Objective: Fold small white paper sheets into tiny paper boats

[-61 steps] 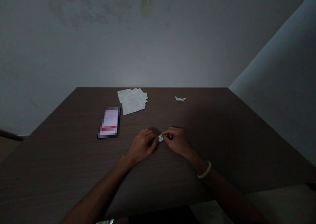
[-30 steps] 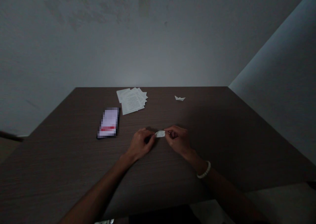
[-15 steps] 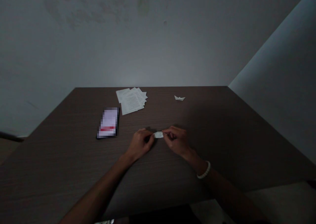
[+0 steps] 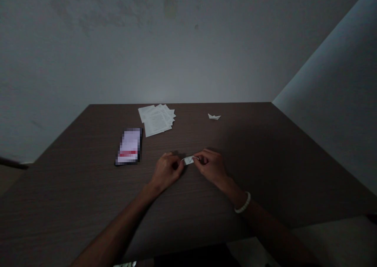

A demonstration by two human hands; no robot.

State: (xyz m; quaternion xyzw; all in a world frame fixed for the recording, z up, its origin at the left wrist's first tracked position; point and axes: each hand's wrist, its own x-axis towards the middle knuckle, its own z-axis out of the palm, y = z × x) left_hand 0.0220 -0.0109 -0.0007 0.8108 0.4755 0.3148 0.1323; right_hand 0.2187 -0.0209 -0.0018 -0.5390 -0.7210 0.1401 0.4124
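Shifted since a second ago: paper, a touch leftward and tilted differently.
Over the table, left hand and right hand pinch its opposite ends between thumb and fingers. Best, I judge, to anchor with the left, line up edges with the right, then press lightly; something this small likely creases askew if rushed.

The paper sits between the left hand and the right hand, touching both, over the middle of the surface. Left of the hands lies the phone; behind it, a little right, the sheets overlap. The boat lies right of the sheets, behind the right hand. The wall stands behind the surface.
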